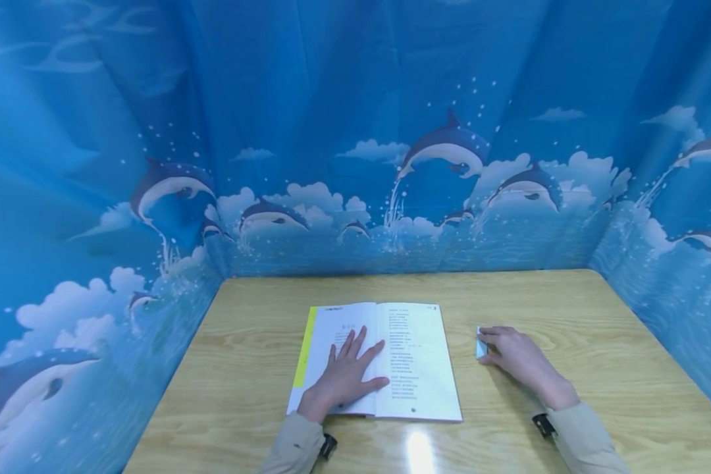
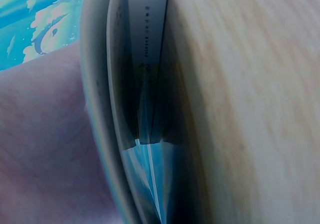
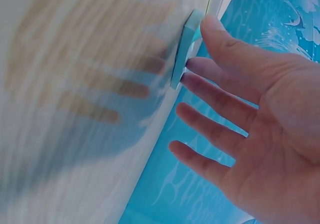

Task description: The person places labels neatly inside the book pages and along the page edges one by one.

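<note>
An open book [image 1: 417,359] lies on the wooden table, with printed text on both pages and a yellow strip along its left edge. My left hand [image 1: 346,375] rests on the left page with fingers spread, thumb reaching over the centre fold. In the left wrist view the book's spine [image 2: 147,28] and curved page edges show, beside part of the left hand [image 2: 45,139]. To the right of the book, my right hand [image 1: 518,355] pinches a small, flat, light-blue piece [image 1: 481,345] between thumb and fingertips. The right wrist view shows this piece [image 3: 186,48] edge-on at the tabletop, other fingers extended.
The wooden table [image 1: 569,303] reaches back to a blue curtain [image 1: 308,131] printed with dolphins and clouds, which also hangs at both sides. Black straps [image 1: 543,425] sit at both wrists. A bright light reflection [image 1: 419,453] lies in front of the book.
</note>
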